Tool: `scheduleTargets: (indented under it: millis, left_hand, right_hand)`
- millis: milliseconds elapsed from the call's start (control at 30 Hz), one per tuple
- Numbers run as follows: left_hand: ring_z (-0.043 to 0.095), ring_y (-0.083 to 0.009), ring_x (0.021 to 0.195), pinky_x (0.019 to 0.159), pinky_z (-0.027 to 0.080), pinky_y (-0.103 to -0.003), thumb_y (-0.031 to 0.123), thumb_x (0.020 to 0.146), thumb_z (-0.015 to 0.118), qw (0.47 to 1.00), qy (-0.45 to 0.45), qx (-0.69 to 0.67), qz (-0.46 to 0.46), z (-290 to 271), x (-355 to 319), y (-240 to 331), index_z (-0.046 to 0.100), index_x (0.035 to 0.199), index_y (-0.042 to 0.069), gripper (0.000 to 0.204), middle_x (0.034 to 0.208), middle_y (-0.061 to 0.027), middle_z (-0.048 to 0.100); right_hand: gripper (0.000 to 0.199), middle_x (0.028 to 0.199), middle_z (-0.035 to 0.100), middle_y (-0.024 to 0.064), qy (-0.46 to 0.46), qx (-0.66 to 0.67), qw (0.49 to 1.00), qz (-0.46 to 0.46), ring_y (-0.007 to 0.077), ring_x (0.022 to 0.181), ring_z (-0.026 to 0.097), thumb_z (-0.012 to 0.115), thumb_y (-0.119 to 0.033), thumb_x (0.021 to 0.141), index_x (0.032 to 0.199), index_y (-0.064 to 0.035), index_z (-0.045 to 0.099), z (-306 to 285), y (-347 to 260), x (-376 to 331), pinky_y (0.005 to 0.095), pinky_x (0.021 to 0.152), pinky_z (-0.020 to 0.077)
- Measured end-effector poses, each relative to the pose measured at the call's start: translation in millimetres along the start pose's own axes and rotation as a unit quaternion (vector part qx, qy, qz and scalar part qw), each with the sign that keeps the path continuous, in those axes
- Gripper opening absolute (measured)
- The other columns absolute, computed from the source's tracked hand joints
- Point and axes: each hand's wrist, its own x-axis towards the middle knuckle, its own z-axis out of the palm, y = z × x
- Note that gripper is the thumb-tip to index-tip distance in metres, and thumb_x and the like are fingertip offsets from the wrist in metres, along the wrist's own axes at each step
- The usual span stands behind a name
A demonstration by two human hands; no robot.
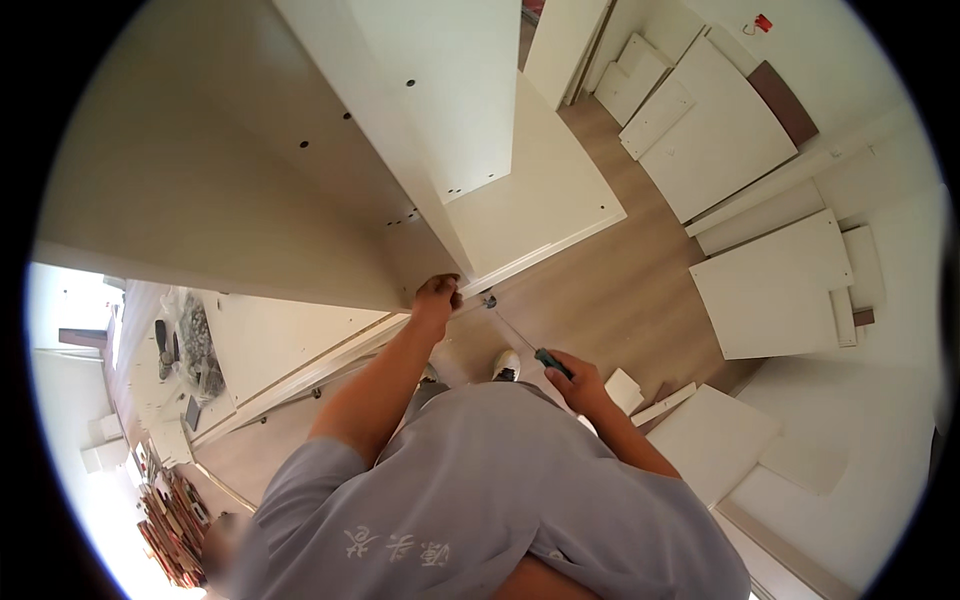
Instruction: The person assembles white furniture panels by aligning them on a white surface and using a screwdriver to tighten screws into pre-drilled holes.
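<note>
My right hand [577,382] is wrapped round the dark green handle [553,362] of a screwdriver. Its thin shaft slants up and left toward a small dark fitting [489,300] by the edge of a white board; I cannot tell whether the tip touches it. My left hand [437,298] has its fingers curled at the lower corner of an upright white cabinet panel [400,180], and whatever they hold is hidden. Another pale upright panel [450,90] rises from the white base board [540,210], with dark holes along it.
White boards [720,130] and more panels [775,285] lie at the right along the wall. To the left, a clear plastic bag [200,345] of small hardware rests on a board beside a dark-handled tool [162,345]. Stacked brown strips [175,520] are at lower left.
</note>
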Motion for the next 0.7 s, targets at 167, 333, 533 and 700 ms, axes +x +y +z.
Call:
scheduleTargets:
  millis: [167,333,533,700]
  left_hand:
    - [0.063,-0.0150,0.077,0.071,0.057,-0.031,0.025,0.107,0.051,0.956,-0.149,-0.227,-0.112,-28.1,-80.4,48.8,0.064,0.110,0.005,0.025,0.086,-0.0010,0.062]
    - [0.064,-0.0151,0.078,0.073,0.058,-0.032,0.031,0.108,0.049,0.966,-0.151,-0.185,-0.094,-43.6,-106.9,61.8,0.064,0.110,0.005,0.031,0.090,-0.0032,0.065]
    - [0.067,-0.0166,0.083,0.077,0.058,-0.032,0.030,0.109,0.049,0.974,-0.150,-0.146,-0.084,-46.9,-116.4,77.4,0.064,0.114,0.003,0.031,0.095,-0.0050,0.067]
    - [0.066,-0.0181,0.083,0.077,0.058,-0.033,0.024,0.109,0.048,0.981,-0.157,-0.070,-0.089,-49.7,-111.2,79.3,0.064,0.117,0.000,0.030,0.095,-0.0073,0.067]
  right_hand:
    - [0.038,0.116,0.071,0.0166,-0.074,-0.021,0.995,-0.071,0.0342,0.103,0.068,0.067,-0.026,0.096,0.130,-0.0091,0.064,-0.2,-50.5,46.3,0.0390,0.089,0.0535]
    - [0.039,0.115,0.071,0.0156,-0.138,-0.055,0.986,-0.080,0.0358,0.101,0.067,0.067,-0.028,0.096,0.130,-0.0108,0.064,7.9,-68.0,66.1,0.0408,0.087,0.0536]
    - [0.036,0.104,0.071,0.0118,-0.118,-0.148,0.973,-0.134,0.0344,0.090,0.068,0.067,-0.031,0.095,0.128,-0.0177,0.065,8.5,-73.9,72.6,0.0426,0.078,0.0546]
    - [0.037,0.103,0.071,0.0111,-0.101,-0.236,0.957,-0.134,0.0349,0.088,0.067,0.070,-0.032,0.093,0.128,-0.0182,0.066,-1.4,-85.0,72.4,0.0418,0.075,0.0551]
